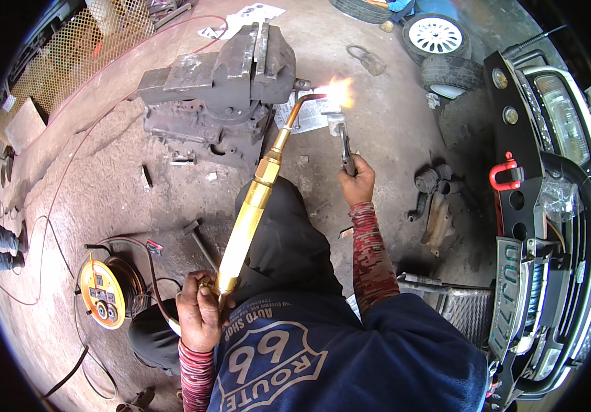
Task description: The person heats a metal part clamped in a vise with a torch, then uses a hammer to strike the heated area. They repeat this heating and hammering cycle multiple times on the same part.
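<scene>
My left hand is closed around the lower end of a brass gas torch, near its valve knobs. The torch slants up and to the right, and its bent copper tip gives off a bright flame. My right hand grips a pair of grey metal pliers. At the far end of the pliers is a small pale metal piece, just below the flame; glare blurs its upper part. Left of the flame stands a big bench vise, apart from both tools.
A reddish hose runs from the torch past an orange cord reel. A hammer lies left of my legs. To the right are rusty metal parts and a vehicle front bumper. Wheels and another person are at the back.
</scene>
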Motion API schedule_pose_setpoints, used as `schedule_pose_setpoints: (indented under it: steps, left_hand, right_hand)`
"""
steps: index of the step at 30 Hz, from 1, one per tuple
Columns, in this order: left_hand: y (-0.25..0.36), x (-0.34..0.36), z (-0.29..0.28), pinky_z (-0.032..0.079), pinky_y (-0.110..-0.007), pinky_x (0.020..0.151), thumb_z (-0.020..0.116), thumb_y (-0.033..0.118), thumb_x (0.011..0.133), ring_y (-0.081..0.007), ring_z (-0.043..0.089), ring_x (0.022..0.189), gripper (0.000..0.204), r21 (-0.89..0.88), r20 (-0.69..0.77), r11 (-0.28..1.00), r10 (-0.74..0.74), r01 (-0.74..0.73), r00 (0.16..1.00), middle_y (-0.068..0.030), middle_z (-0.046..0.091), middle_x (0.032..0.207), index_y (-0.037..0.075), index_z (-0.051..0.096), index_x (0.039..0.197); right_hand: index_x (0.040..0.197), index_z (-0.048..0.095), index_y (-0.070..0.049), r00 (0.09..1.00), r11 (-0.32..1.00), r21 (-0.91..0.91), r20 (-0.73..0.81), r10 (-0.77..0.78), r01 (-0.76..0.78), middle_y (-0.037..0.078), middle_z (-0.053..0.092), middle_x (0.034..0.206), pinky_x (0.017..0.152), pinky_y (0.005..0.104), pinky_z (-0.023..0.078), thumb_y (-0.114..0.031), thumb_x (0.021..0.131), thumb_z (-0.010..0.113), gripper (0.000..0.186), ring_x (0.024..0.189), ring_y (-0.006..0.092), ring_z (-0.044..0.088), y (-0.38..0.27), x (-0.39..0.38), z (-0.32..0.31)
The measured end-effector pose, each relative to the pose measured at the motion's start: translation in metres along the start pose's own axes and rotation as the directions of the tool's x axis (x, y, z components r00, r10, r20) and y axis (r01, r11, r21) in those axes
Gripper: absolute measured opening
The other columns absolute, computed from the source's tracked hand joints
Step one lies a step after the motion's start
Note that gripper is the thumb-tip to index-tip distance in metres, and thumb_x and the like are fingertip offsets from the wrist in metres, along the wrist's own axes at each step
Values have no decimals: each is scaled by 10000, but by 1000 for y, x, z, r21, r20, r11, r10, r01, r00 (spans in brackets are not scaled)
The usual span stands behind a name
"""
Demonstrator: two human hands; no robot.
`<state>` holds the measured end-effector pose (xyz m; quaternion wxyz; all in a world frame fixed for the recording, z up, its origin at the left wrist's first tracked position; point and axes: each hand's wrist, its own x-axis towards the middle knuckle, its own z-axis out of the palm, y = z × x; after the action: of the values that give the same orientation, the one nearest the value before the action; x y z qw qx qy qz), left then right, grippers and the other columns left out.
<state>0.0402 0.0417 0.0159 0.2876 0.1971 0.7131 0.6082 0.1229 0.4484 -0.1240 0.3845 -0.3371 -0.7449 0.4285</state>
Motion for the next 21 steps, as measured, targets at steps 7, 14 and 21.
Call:
schedule_pose_setpoints:
  steps: [7, 14, 21]
  left_hand:
    - [-3, -2, -4, 380, -217, 412, 382, 412, 1107, -78, 508, 426, 460, 20, -5, 1000, -3, 3, 1000, -74, 650, 678, -31, 499, 1142]
    - [-6, -3, -7, 381, -219, 411, 371, 405, 1111, -79, 503, 429, 453, 8, -3, 1000, 13, -13, 1000, -78, 645, 683, -31, 486, 1156]
    - [-5, -4, -7, 378, -220, 410, 371, 402, 1112, -80, 500, 431, 452, -6, -17, 1000, -12, 12, 1000, -86, 646, 691, -35, 482, 1149]
  right_hand:
    - [997, 698, 6, 1000, 1000, 31, -2, 7, -7, -33, 602, 751, 660, 250, 463, 20, 760, 636, 245, 694, 53, 524, 2, 1, 3]
    - [992, 694, 7, 1000, 1000, 27, 13, 6, -7, -35, 597, 754, 659, 249, 459, 22, 763, 636, 237, 692, 54, 517, 0, 1, 3]
    - [987, 694, 4, 1000, 998, 63, 21, 21, -22, -43, 589, 755, 651, 250, 453, 25, 770, 635, 226, 693, 51, 510, 4, 0, 3]
